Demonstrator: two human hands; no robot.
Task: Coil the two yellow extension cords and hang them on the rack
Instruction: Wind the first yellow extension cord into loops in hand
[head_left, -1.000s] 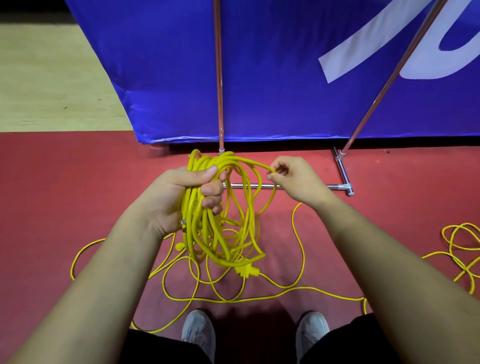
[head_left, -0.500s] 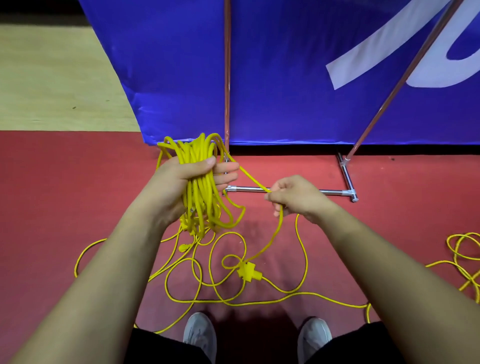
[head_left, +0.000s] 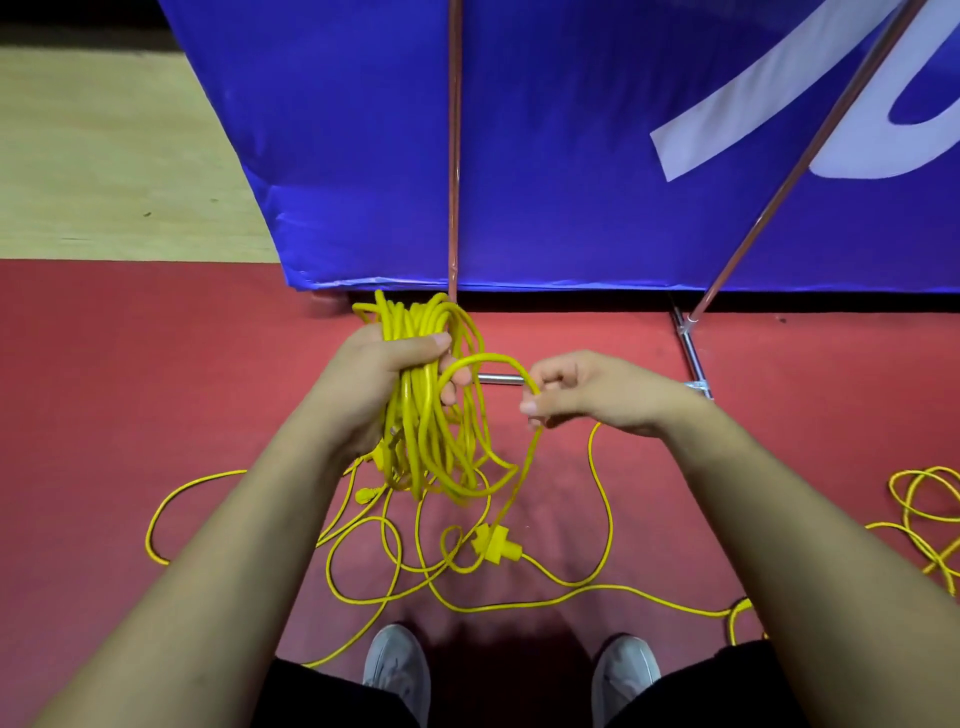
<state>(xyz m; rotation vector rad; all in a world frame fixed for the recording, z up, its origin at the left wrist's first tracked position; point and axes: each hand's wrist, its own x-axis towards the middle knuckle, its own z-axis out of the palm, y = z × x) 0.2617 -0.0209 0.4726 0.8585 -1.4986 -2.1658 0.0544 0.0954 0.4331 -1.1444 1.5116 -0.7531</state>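
My left hand (head_left: 376, 376) grips a thick bundle of yellow cord coils (head_left: 431, 436) that hangs down from my fist. My right hand (head_left: 582, 389) pinches a strand of the same yellow cord (head_left: 488, 359), which arcs over from the bundle and drops toward the floor. A joined yellow plug and socket (head_left: 496, 543) lies on the red floor below, with loose loops around it. More yellow cord (head_left: 924, 499) lies tangled at the far right. The metal rack (head_left: 455, 156) stands just behind my hands, with its base bar (head_left: 498, 378) on the floor.
A blue banner (head_left: 571, 156) hangs behind the rack poles. A slanted pole (head_left: 810, 161) meets the base tube (head_left: 691, 353) at the right. Loose cord loops (head_left: 363, 566) lie on the red floor around my grey shoes (head_left: 397, 670). Pale wooden floor (head_left: 104, 156) lies at the far left.
My right hand has lifted a new loop of cord up and toward the bundle in my left hand. The bundle has stayed in place, and the plug on the floor shifted slightly.
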